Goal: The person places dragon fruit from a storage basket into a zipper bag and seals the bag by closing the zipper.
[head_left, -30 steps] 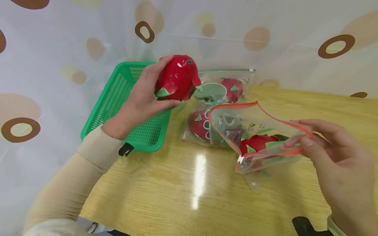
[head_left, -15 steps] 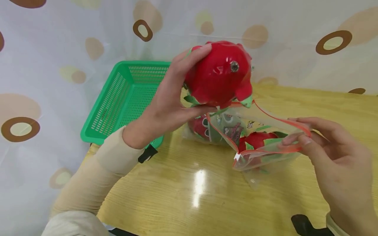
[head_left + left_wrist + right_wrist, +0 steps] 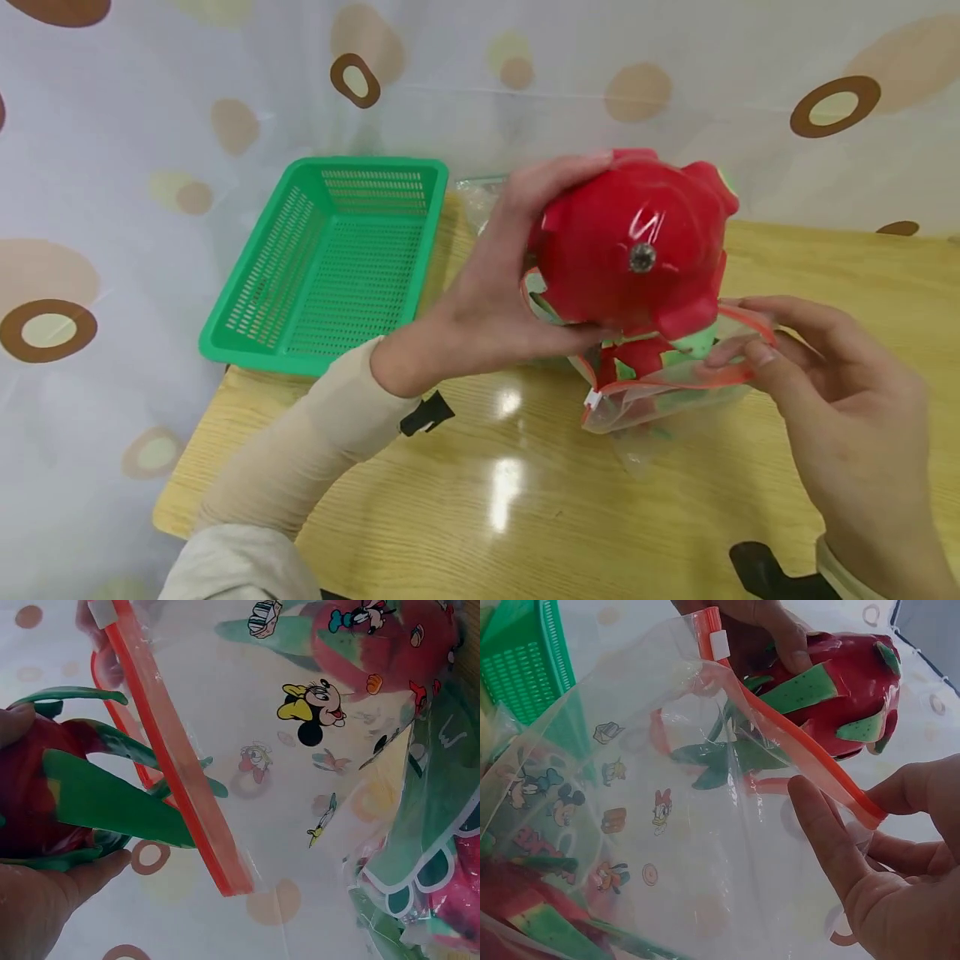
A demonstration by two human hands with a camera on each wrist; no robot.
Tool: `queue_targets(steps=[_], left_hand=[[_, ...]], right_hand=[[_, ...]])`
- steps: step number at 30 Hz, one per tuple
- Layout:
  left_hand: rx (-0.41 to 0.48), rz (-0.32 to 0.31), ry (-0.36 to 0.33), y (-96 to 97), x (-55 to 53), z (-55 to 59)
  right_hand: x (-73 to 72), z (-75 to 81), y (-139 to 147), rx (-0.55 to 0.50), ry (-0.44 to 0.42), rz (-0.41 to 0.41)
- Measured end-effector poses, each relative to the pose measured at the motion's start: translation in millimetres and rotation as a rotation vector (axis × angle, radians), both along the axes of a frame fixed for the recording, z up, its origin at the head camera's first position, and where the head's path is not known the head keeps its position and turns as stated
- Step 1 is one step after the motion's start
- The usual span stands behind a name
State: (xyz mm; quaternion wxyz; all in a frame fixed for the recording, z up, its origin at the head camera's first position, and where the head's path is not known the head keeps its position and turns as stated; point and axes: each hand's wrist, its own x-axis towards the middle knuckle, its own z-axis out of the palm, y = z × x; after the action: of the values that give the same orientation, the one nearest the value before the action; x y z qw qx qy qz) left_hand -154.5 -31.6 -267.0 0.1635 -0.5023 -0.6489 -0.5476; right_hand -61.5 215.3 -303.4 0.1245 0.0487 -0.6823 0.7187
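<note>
My left hand (image 3: pixel 487 300) grips a red dragon fruit (image 3: pixel 637 242) with green-tipped scales, its brown stem end facing the head camera. The fruit is over the mouth of a clear zip bag (image 3: pixel 660 396) with an orange-red rim. In the right wrist view its long green leaves (image 3: pixel 727 761) reach in at the bag's mouth, while the red body stays outside. My right hand (image 3: pixel 855 400) pinches the rim at the bag's right corner, holding the mouth apart. Another dragon fruit (image 3: pixel 633 358) lies inside this bag. A white slider (image 3: pixel 592 400) sits at its left corner.
A green slotted basket (image 3: pixel 262 362) with nothing in it stands at the left on the wooden table (image 3: pixel 435 500). Behind my left hand, another clear bag (image 3: pixel 476 196) is mostly hidden. A bagged dragon fruit (image 3: pixel 454 900) shows in the left wrist view. A patterned curtain (image 3: pixel 465 108) hangs behind.
My left hand has carried the dragon fruit rightward from beside the basket, closer to the camera and then down to the bag's mouth. The right hand keeps its pinch on the rim.
</note>
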Motion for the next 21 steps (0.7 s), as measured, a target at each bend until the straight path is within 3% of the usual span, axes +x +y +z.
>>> queue_targets(steps=[3, 6, 10, 13, 21], left_hand=[[0.042, -0.029, -0.019, -1.2, 3.2, -0.5], [0.122, -0.084, -0.078, -0.3, 9.4, 7.9], [0.186, -0.163, -0.144, 1.9, 17.1, 18.0], [0.137, -0.189, -0.183, 2.2, 19.6, 13.6], [-0.079, -0.189, -0.286, 4.9, 11.5, -19.3]], right_hand=[[-1.4, 0.8, -2, 0.004, -0.032, -0.029], [-3.2, -3.8, 1, -0.043, -0.026, -0.034], [-6.3, -11.0, 8, -0.121, 0.038, 0.009], [-7.7, -11.1, 8, -0.128, 0.064, 0.021], [-7.0, -12.4, 8, -0.070, 0.061, 0.022]])
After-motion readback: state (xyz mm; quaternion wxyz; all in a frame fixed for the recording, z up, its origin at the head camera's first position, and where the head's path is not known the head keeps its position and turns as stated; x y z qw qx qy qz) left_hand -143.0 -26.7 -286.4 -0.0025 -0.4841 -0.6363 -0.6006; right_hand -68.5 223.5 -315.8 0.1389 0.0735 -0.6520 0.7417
